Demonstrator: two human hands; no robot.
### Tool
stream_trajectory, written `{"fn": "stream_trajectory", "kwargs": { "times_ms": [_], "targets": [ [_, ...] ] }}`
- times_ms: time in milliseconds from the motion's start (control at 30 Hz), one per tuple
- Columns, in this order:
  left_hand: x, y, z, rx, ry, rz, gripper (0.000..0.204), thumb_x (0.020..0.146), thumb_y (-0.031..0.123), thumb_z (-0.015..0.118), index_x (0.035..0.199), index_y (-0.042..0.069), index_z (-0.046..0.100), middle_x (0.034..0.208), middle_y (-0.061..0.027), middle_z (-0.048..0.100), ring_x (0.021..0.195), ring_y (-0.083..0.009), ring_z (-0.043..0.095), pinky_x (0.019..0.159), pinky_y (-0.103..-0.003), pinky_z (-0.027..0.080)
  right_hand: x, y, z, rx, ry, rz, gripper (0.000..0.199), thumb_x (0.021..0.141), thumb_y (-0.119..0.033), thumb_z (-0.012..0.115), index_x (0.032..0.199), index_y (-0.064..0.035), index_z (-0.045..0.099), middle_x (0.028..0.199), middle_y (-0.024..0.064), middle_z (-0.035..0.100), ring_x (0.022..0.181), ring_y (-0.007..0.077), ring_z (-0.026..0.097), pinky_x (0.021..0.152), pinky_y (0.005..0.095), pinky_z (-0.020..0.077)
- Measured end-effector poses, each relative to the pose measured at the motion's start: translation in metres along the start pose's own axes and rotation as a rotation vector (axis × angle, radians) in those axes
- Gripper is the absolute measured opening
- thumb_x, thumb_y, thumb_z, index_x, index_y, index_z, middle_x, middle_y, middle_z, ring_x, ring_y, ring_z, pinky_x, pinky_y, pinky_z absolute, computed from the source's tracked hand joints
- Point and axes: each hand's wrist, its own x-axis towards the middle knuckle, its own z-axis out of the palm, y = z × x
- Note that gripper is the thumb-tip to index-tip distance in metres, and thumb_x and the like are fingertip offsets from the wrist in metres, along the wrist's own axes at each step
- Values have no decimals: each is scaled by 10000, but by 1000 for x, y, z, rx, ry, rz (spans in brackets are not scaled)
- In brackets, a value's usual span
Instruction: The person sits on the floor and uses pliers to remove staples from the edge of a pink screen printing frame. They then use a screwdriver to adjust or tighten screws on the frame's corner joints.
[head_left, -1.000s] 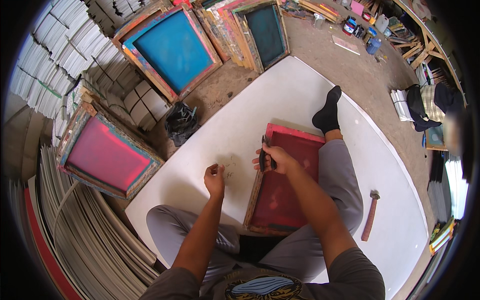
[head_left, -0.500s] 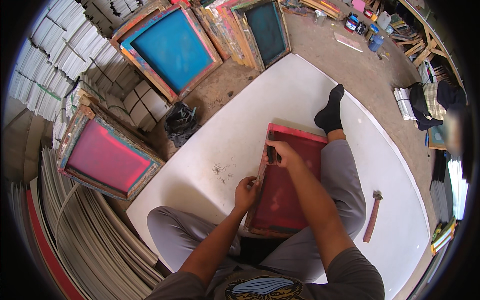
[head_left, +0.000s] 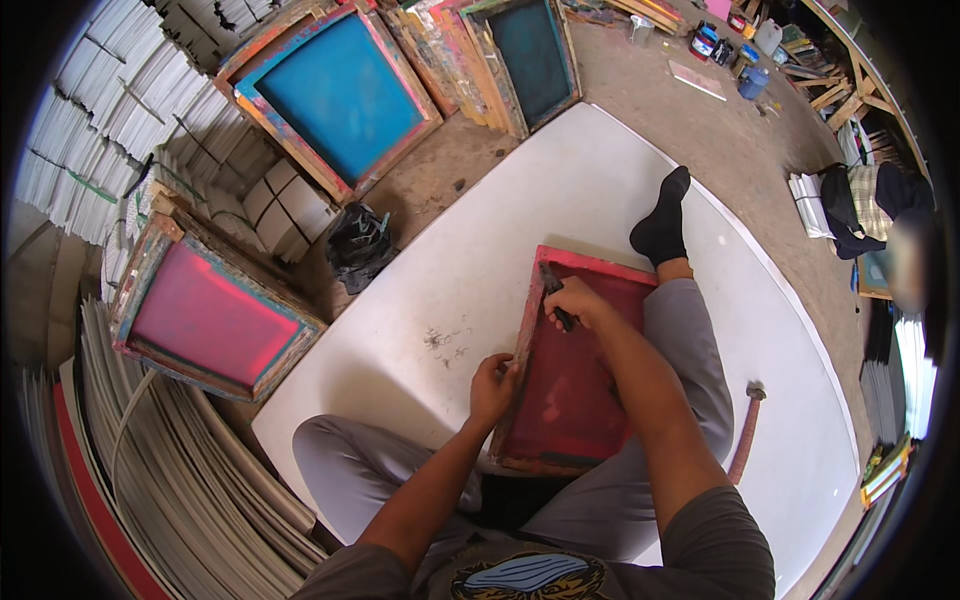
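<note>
I sit on a white board [head_left: 560, 200] with a red-meshed wooden printing frame [head_left: 570, 390] lying across my lap. My left hand [head_left: 492, 386] grips the frame's left wooden edge, fingers curled over it. My right hand [head_left: 574, 301] is closed around a small dark hand tool [head_left: 553, 287] whose tip rests on the frame's upper left corner. A scatter of small dark bits [head_left: 445, 340] lies on the board just left of the frame.
A hammer [head_left: 745, 432] lies on the board to my right. My socked foot [head_left: 662, 222] stretches ahead. Blue-meshed frames [head_left: 340, 95] and a pink-meshed frame [head_left: 205, 315] lean on stacked white sheets at the left. A black bag [head_left: 358, 245] sits on the dirt floor. Paint jars [head_left: 750, 80] stand far right.
My left hand came off the white board and took hold of the frame's left edge. My right hand with the tool shifted slightly along the frame's upper left corner.
</note>
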Motion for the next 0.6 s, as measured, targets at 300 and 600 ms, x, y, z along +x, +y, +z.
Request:
{"fn": "stream_trajectory", "kwargs": {
  "times_ms": [300,600],
  "targets": [
    [-2,6,-1,-12,-13,-18,313,952,238,724,1187,31,703,935,-145,692,833,-305,671,774,-415,534,9,20,4,-37,67,-143,134,739,-17,710,838,20,628,710,149,683,472,228,633,409,387,507],
    [5,18,4,71,-71,-59,363,966,316,703,1199,39,715,972,-163,713,933,-312,711,815,-427,543,19,30,5,-725,469,-440,141,796,-98,648,893,5,656,663,147,687,533,244,702,485,396,561]
  ]
}}
